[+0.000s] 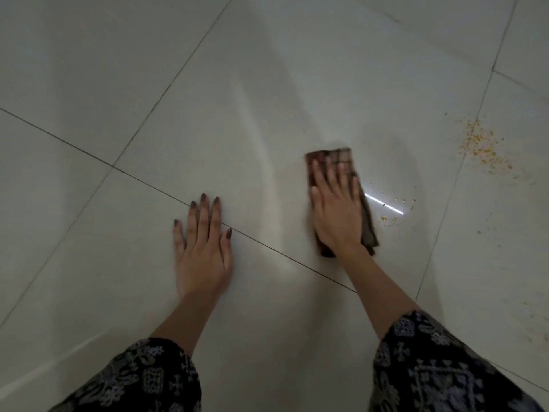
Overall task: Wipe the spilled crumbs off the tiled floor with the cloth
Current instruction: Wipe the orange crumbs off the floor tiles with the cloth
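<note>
A folded brown checked cloth lies flat on the pale tiled floor. My right hand presses down on it, palm flat and fingers spread. A large patch of yellow crumbs is scattered to the right of the cloth, well apart from it. A few smaller crumbs lie just right of the cloth, near a bright streak of reflected light. My left hand rests flat on the bare floor to the left, across a grout line, holding nothing.
Large glossy tiles with dark grout lines fill the whole view. Faint specks dot the tile at the lower right. My dark patterned sleeves cover both forearms at the bottom edge.
</note>
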